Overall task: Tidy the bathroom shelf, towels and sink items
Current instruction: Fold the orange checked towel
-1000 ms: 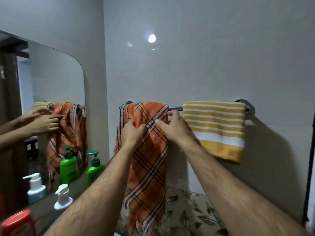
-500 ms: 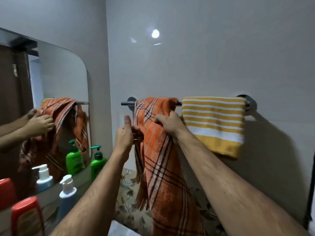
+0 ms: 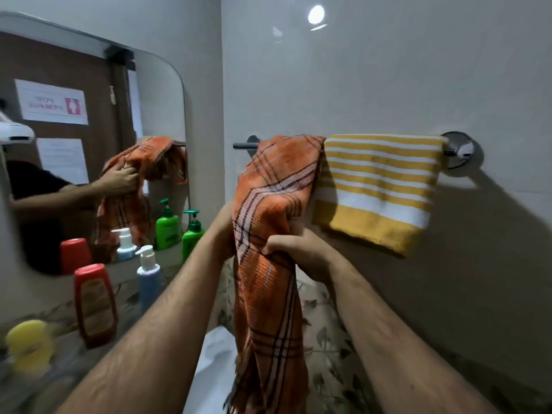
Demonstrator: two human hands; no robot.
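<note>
The right hand (image 3: 298, 252) is clenched around the bunched orange towel (image 3: 274, 204), whose top end is draped over the left end of the towel rail (image 3: 243, 145), beside the yellow towel (image 3: 379, 186). The left hand (image 3: 227, 228) reaches in behind the cloth with forearm raised. Its fingers are hidden, so its grip cannot be determined.

The orange towel (image 3: 270, 210) is coarse woven cloth; the yellow towel (image 3: 378, 186) looks like soft terry. The rail (image 3: 243, 145) and its mount (image 3: 461, 150) are shiny metal, the wall (image 3: 388, 70) glossy.

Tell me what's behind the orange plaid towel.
The orange plaid towel drapes over the towel bar. The left hand is mostly hidden behind it; the right hand grips it in front.
</note>
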